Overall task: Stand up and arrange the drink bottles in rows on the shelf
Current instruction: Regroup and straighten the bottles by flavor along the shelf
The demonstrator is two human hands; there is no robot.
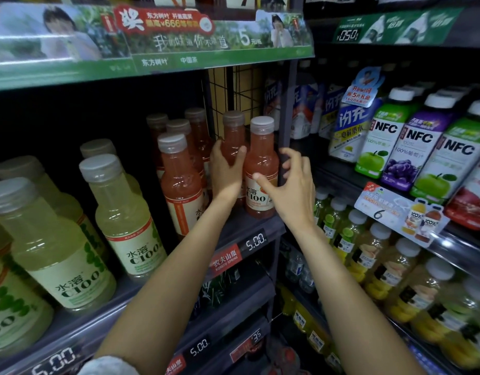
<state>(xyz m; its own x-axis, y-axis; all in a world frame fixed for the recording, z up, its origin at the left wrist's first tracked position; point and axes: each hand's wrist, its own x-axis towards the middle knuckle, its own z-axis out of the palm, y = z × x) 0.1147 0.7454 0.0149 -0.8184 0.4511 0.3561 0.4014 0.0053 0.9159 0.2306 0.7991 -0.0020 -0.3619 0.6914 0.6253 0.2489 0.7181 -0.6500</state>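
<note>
Two bare forearms reach up to the shelf (pixel 249 228), wrists level. Left hand (pixel 226 169): fingers curled round the rear pink bottle (pixel 233 136), thumb at left, fingertips at right; its label is hidden behind the hand. Right hand (pixel 290 182): fingers spread and loosely bent, thumb tip touching the label of the front pink bottle (pixel 261 169), remaining fingers beyond its right side near the dark upright post (pixel 286 125); grip not closed. Both bottles stand upright, just beside each other. Further pink bottles (pixel 179 174) stand left of the left thumb, yellow-green bottles (pixel 119 212) farther left, partly cut off.
</note>
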